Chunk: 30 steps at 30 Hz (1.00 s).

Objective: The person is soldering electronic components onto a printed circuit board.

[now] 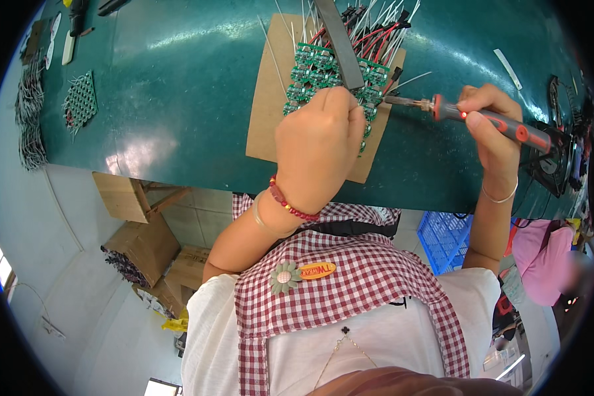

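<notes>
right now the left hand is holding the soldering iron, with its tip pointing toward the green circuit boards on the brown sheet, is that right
Not quite: the head view shows the soldering iron in the right hand, not the left hand. Its tip does point toward the green circuit boards on the brown sheet.

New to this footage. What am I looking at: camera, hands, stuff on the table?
No machine here, just one person's bare left hand and right hand. The single picture comes from a fisheye camera on their head, looking down, so straight edges bend and their checked apron shows.

On the green table lies a brown sheet carrying green circuit boards with wires; a grey bar extends over them. The right grip holds what looks like a soldering iron, pointing at the boards. The left is curled by the bar's end; whether it holds anything is hidden.
</notes>
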Each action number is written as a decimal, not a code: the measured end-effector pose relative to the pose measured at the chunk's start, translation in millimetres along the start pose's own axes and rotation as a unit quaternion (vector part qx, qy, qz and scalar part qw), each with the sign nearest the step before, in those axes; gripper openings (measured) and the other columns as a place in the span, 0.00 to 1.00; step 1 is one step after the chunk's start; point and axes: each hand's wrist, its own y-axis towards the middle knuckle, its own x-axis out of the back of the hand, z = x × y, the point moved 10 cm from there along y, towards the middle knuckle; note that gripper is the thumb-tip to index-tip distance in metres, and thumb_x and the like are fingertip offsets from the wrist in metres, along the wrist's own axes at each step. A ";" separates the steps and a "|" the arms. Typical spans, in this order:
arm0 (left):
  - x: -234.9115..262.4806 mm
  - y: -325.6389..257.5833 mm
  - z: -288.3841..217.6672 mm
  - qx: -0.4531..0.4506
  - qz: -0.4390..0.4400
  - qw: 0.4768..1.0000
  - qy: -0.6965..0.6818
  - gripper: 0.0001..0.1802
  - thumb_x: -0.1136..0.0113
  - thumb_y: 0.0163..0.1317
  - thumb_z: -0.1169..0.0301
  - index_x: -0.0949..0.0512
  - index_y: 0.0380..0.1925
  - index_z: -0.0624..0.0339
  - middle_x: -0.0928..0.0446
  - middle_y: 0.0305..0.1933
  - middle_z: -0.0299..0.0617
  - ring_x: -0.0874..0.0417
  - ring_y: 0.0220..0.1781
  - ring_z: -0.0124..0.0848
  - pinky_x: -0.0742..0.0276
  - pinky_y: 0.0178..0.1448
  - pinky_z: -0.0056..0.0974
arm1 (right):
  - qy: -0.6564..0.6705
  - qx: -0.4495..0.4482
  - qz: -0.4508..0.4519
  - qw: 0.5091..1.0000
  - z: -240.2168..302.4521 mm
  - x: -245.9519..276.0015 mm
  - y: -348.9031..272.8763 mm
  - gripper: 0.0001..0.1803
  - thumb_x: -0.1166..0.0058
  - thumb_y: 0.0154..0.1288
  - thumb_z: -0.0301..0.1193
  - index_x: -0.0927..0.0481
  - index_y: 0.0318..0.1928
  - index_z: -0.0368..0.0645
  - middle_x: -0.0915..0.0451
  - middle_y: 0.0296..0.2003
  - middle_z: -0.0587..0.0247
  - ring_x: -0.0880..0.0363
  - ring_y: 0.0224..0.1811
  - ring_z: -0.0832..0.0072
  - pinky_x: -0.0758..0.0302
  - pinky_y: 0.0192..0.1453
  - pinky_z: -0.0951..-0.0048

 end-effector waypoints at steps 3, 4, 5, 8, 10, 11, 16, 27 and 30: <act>4.4 0.3 2.9 0.023 0.032 0.999 -0.013 0.06 0.37 0.57 0.74 0.27 0.28 0.59 0.23 0.25 0.44 0.21 0.22 0.44 0.27 0.24 0.42 | 0.009 0.039 -0.009 0.999 15.0 8.6 -7.8 0.07 0.42 0.55 0.26 0.21 0.33 0.34 0.27 0.23 0.66 0.37 0.25 0.83 0.44 0.30 0.79; 7.1 0.9 2.5 0.017 0.028 0.999 -0.006 0.05 0.36 0.57 0.76 0.25 0.28 0.60 0.24 0.22 0.42 0.23 0.20 0.37 0.30 0.24 0.38 | -0.008 0.032 -0.031 0.999 14.7 10.6 -11.3 0.07 0.42 0.55 0.26 0.21 0.33 0.34 0.28 0.23 0.66 0.37 0.25 0.83 0.44 0.29 0.79; 8.4 1.4 1.7 0.012 0.024 1.000 0.001 0.05 0.36 0.56 0.78 0.23 0.27 0.60 0.26 0.19 0.40 0.25 0.17 0.30 0.33 0.23 0.35 | -0.026 0.024 -0.053 0.998 14.4 12.6 -15.3 0.08 0.42 0.55 0.26 0.22 0.33 0.34 0.28 0.23 0.66 0.37 0.25 0.83 0.43 0.29 0.79; 9.3 -1.8 6.3 0.005 -0.001 1.000 -0.031 0.05 0.37 0.57 0.79 0.24 0.28 0.61 0.25 0.19 0.41 0.23 0.18 0.30 0.31 0.23 0.34 | -0.059 0.056 -0.058 0.995 16.8 0.3 -20.1 0.08 0.42 0.55 0.27 0.22 0.33 0.34 0.27 0.23 0.66 0.36 0.24 0.83 0.42 0.29 0.80; 7.6 -4.0 9.1 0.009 -0.002 0.999 -0.040 0.05 0.37 0.57 0.80 0.25 0.28 0.62 0.24 0.19 0.41 0.22 0.18 0.30 0.30 0.23 0.34 | -0.067 0.076 -0.053 0.993 19.4 -3.2 -23.8 0.07 0.42 0.56 0.26 0.22 0.34 0.34 0.26 0.23 0.65 0.34 0.24 0.83 0.40 0.29 0.80; 7.4 -4.8 10.5 0.013 -0.004 0.999 -0.048 0.05 0.38 0.57 0.80 0.26 0.28 0.62 0.24 0.19 0.41 0.21 0.19 0.30 0.29 0.24 0.34 | -0.060 0.068 -0.063 0.994 18.6 -4.6 -23.8 0.06 0.42 0.56 0.24 0.21 0.34 0.34 0.25 0.23 0.65 0.33 0.24 0.83 0.40 0.29 0.80; 2.4 -2.8 10.3 0.011 -0.010 0.999 -0.031 0.08 0.37 0.56 0.78 0.28 0.28 0.61 0.23 0.21 0.43 0.20 0.21 0.38 0.28 0.24 0.39 | -0.054 0.060 -0.073 0.994 13.1 -7.8 -26.8 0.05 0.43 0.56 0.21 0.21 0.35 0.33 0.24 0.23 0.64 0.32 0.23 0.83 0.39 0.28 0.80; 5.0 -3.3 8.1 0.007 -0.036 0.999 0.035 0.08 0.34 0.53 0.75 0.26 0.25 0.57 0.23 0.17 0.37 0.20 0.18 0.33 0.29 0.21 0.35 | -0.098 0.071 -0.100 0.988 12.4 -15.6 -34.5 0.05 0.42 0.55 0.21 0.20 0.34 0.34 0.23 0.23 0.64 0.31 0.23 0.83 0.38 0.27 0.79; 8.7 -4.9 9.8 0.014 -0.041 0.998 0.044 0.08 0.34 0.53 0.75 0.26 0.24 0.57 0.23 0.17 0.37 0.20 0.17 0.32 0.30 0.21 0.35 | -0.100 0.110 -0.095 0.984 19.1 -24.0 -37.5 0.06 0.42 0.56 0.20 0.19 0.36 0.34 0.22 0.23 0.63 0.30 0.22 0.82 0.38 0.26 0.80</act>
